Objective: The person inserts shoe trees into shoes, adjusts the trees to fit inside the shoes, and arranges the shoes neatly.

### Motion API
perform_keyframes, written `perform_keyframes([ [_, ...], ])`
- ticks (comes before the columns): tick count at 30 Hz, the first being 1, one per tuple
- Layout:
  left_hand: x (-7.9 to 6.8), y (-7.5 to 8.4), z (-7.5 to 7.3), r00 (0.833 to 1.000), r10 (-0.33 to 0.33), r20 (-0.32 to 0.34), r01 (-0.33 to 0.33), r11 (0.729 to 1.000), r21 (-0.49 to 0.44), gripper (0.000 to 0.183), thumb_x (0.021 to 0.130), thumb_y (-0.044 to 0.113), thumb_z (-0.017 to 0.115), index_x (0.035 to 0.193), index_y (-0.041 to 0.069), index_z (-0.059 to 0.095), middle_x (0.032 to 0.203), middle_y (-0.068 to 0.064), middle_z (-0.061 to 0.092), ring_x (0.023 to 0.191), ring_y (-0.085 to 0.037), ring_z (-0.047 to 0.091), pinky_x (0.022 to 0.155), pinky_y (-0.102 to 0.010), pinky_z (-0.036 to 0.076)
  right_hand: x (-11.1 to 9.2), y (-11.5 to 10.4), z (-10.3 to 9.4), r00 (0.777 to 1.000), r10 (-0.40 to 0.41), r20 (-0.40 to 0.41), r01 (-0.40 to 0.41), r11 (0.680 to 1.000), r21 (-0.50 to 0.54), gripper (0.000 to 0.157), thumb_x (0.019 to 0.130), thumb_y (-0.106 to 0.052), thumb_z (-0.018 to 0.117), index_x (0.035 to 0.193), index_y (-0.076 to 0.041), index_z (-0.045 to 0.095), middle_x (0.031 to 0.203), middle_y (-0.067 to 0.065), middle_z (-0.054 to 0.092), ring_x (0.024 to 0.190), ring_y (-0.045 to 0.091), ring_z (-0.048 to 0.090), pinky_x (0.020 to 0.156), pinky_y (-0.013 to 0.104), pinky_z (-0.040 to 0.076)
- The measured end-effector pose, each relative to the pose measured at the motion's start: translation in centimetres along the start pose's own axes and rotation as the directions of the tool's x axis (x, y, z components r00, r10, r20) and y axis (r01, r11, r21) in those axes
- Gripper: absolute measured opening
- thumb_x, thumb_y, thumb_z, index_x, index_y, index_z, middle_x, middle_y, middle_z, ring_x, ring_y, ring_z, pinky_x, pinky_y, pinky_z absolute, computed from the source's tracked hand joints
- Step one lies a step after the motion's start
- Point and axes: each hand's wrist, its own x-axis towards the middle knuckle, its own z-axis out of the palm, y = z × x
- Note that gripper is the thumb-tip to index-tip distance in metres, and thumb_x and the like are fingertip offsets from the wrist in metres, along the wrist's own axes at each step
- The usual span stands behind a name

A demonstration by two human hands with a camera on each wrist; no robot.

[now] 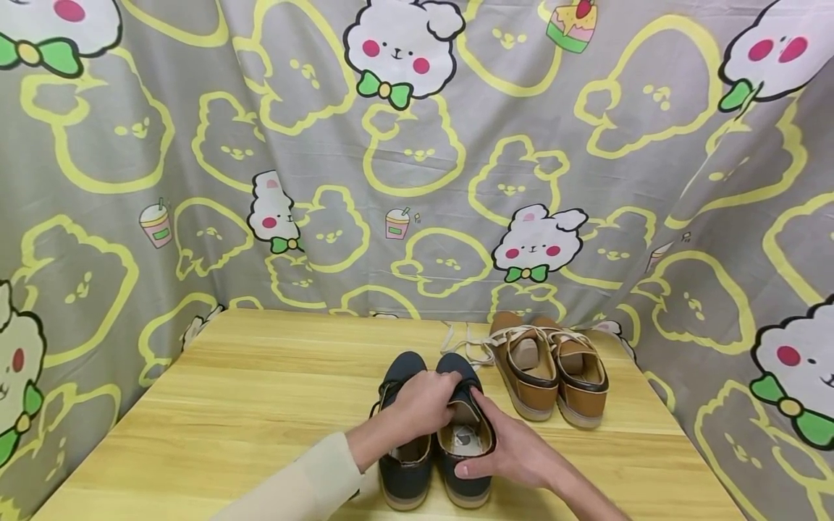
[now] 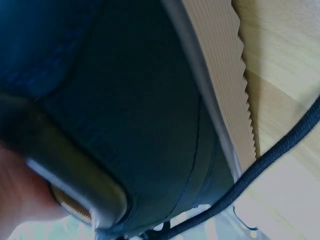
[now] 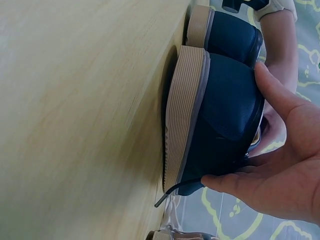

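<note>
Two navy lace-up shoes with tan ribbed soles stand side by side on the table, toes pointing away. My right hand (image 1: pixel 521 449) grips the right navy shoe (image 1: pixel 468 490), thumb on the heel collar and fingers along its outer side near the laces. Over that shoe's tongue, the fingers of my left hand (image 1: pixel 426 401) curl at the lacing; their tips are partly hidden. The left navy shoe (image 1: pixel 404 483) lies under my left wrist, and its side fills the left wrist view beside a loose dark lace (image 2: pixel 290 140). Another lace end (image 3: pixel 182 185) hangs near my right fingertips.
A pair of brown shoes (image 1: pixel 537 414) stands behind to the right, with long cream laces (image 1: pixel 478 354) trailing left on the wooden table (image 1: pixel 260 405). A grey curtain (image 1: pixel 417 210) with cartoon bunnies encloses the table at the back and sides.
</note>
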Motion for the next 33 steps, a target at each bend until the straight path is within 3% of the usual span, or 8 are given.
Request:
perform_keyframes([
  [5, -1.3, -0.7, -1.6, 1.0, 0.008, 0.031, -0.004, 0.994, -0.114, 0.047, 0.091, 0.024, 0.077, 0.132, 0.005, 0.064, 0.118, -0.011, 0.071, 0.099, -0.022, 0.071, 0.084, -0.031, 0.057, 0.1, -0.1, 0.0, 1.0, -0.002, 0.013, 0.002, 1.0, 0.005, 0.119, 0.079, -0.05, 0.085, 0.164, -0.008, 0.012, 0.162, 0.025, 0.03, 0.146, 0.04, 0.038, 0.109, 0.059, 0.04],
  [9, -2.6, -1.6, -2.9, 0.996, -0.04, 0.078, 0.054, 0.98, -0.189, 0.06, 0.093, 0.036, 0.074, 0.141, 0.005, 0.057, 0.143, -0.018, 0.059, 0.131, -0.034, 0.058, 0.107, -0.044, 0.048, 0.2, -0.2, -0.2, 1.0, -0.002, 0.028, 0.002, 1.0, 0.012, 0.12, 0.079, -0.048, 0.085, 0.164, -0.006, 0.01, 0.161, 0.027, 0.031, 0.146, 0.042, 0.038, 0.109, 0.061, 0.038],
  [15, -4.2, -3.7, -3.8, 0.985, -0.129, 0.116, 0.162, 0.927, -0.337, 0.078, 0.094, 0.044, 0.071, 0.153, 0.002, 0.041, 0.157, -0.027, 0.038, 0.144, -0.047, 0.038, 0.114, -0.059, 0.036, 0.1, -0.5, -0.7, 0.999, 0.025, 0.038, -0.026, 0.999, 0.025, 0.119, 0.079, -0.047, 0.086, 0.163, -0.006, 0.013, 0.16, 0.029, 0.031, 0.144, 0.044, 0.039, 0.109, 0.063, 0.039],
  [20, -5.2, -5.4, -4.0, 0.974, -0.161, 0.158, 0.214, 0.88, -0.425, 0.092, 0.092, 0.047, 0.073, 0.159, 0.003, 0.028, 0.162, -0.025, 0.032, 0.149, -0.043, 0.032, 0.117, -0.059, 0.032, 0.1, -0.5, -0.8, 0.998, 0.049, -0.05, -0.046, 0.997, 0.06, 0.087, 0.09, -0.046, 0.075, 0.151, -0.001, 0.034, 0.148, 0.025, 0.046, 0.129, 0.036, 0.053, 0.101, 0.054, 0.046],
  [23, -5.8, -6.3, -3.9, 0.963, -0.175, 0.203, 0.251, 0.854, -0.456, 0.097, 0.09, 0.047, 0.075, 0.16, 0.001, 0.025, 0.161, -0.024, 0.033, 0.147, -0.042, 0.036, 0.116, -0.056, 0.035, 0.4, -0.4, -0.6, 0.991, 0.042, -0.128, -0.031, 0.996, 0.089, 0.067, 0.094, -0.042, 0.072, 0.137, -0.002, 0.041, 0.137, 0.021, 0.053, 0.122, 0.032, 0.054, 0.096, 0.046, 0.046],
  [28, -7.0, -7.4, -3.6, 0.913, -0.233, 0.336, 0.384, 0.77, -0.51, 0.101, 0.09, 0.047, 0.075, 0.161, 0.002, 0.02, 0.153, -0.025, 0.046, 0.136, -0.041, 0.051, 0.109, -0.056, 0.042, 0.8, -0.3, -0.1, 0.977, 0.075, -0.199, -0.033, 0.978, 0.205, 0.066, 0.096, -0.038, 0.071, 0.141, -0.003, 0.036, 0.146, 0.029, 0.048, 0.139, 0.044, 0.046, 0.104, 0.053, 0.047],
  [30, -7.4, -7.7, -3.4, 0.892, -0.247, 0.379, 0.433, 0.709, -0.557, 0.099, 0.09, 0.046, 0.075, 0.161, 0.002, 0.02, 0.153, -0.026, 0.045, 0.136, -0.043, 0.05, 0.109, -0.058, 0.041, 1.0, -0.2, 0.0, 0.973, 0.085, -0.217, -0.039, 0.977, 0.21, 0.071, 0.096, -0.038, 0.07, 0.146, -0.002, 0.035, 0.149, 0.031, 0.046, 0.142, 0.047, 0.042, 0.107, 0.057, 0.045],
  [33, -7.8, -8.0, -3.1, 0.876, -0.249, 0.413, 0.473, 0.61, -0.636, 0.095, 0.092, 0.041, 0.075, 0.161, 0.002, 0.021, 0.158, -0.028, 0.036, 0.143, -0.046, 0.04, 0.112, -0.06, 0.037, 1.1, -0.2, -0.1, 0.972, 0.075, -0.223, -0.042, 0.988, 0.151, 0.072, 0.096, -0.038, 0.071, 0.149, -0.003, 0.038, 0.145, 0.029, 0.052, 0.138, 0.046, 0.048, 0.104, 0.057, 0.047],
])
